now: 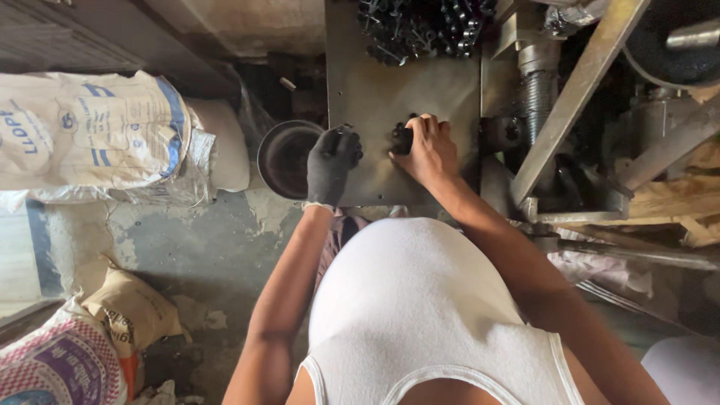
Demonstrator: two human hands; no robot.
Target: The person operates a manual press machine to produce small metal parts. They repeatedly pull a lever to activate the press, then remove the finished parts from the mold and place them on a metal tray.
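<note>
Item: small dark metal part (402, 139), mid plate (442, 94), near front edge. Right hand (427, 150) pinches it; gloved left hand (332, 161) closed on another. Likely hard, light, greasy; grip sides. Pile (420, 26) at rear edge.

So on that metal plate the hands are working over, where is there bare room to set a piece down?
The metal plate is bare across its middle band, between the heap of small dark parts at its far edge and the two hands. The near strip below the gloved left hand and bare right hand is also free. The right side, by the threaded rod, is crowded.
</note>
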